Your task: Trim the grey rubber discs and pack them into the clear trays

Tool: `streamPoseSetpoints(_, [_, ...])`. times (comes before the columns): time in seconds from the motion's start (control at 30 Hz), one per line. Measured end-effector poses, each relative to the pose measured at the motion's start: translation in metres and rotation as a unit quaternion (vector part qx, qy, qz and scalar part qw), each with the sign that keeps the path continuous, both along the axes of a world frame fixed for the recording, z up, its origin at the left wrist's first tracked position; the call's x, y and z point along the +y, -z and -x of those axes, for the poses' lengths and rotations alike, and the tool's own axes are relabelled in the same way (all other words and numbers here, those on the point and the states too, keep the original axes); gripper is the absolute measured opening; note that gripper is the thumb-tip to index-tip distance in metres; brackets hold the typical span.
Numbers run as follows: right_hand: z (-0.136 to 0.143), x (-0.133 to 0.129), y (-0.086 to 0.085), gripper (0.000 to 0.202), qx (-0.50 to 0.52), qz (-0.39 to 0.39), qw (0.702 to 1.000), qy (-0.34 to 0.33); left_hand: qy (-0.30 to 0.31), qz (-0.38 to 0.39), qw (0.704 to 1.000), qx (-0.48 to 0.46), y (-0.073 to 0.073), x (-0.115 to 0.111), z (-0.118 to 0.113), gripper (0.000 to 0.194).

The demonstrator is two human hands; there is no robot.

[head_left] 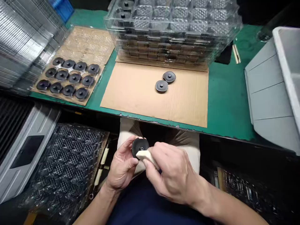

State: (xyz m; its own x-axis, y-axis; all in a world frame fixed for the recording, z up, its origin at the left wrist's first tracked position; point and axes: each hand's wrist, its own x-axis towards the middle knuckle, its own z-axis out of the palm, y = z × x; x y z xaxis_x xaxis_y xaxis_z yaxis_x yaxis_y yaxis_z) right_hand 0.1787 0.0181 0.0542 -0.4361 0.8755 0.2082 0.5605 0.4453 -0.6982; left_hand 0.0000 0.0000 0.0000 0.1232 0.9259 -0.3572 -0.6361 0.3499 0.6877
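My left hand grips a round black disc-shaped part by its edge, with the small central stud facing up. In my right hand is a cream-coloured block, pinched between thumb and fingers. Its tip rests at the disc, close to the stud; whether it presses on the surface I cannot tell. Both hands are over my lap, in front of the table edge. Two similar black discs, a nearer one and a farther one, lie touching or overlapping on the cardboard sheet.
A clear plastic tray at the left holds several black discs in rows. Stacked clear trays stand behind the cardboard. To the right is a grey bin on the green table. More trays sit low at the left.
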Motion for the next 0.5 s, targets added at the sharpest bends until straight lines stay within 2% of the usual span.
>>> streamPoseSetpoints(0.13, [-0.005, 0.000, 0.005, 0.020, 0.014, -0.016, 0.999, -0.034, -0.021, -0.004, 1.000, 0.023, -0.006, -0.002, 0.002, 0.054])
streamPoseSetpoints(0.27, [-0.012, 0.001, 0.009, 0.019, -0.020, -0.011, 1.000, 0.007, -0.016, 0.008, 0.999, 0.036, -0.005, -0.001, 0.005, 0.053])
streamPoseSetpoints(0.4, [-0.014, 0.002, 0.008, 0.022, 0.028, 0.034, 0.998, -0.048, -0.003, 0.029, 0.999, 0.023, -0.003, -0.003, 0.006, 0.051])
streamPoseSetpoints(0.5, [-0.017, 0.004, 0.009, 0.022, 0.001, 0.032, 0.999, -0.009, 0.020, 0.039, 0.999, 0.012, -0.004, -0.004, 0.006, 0.050])
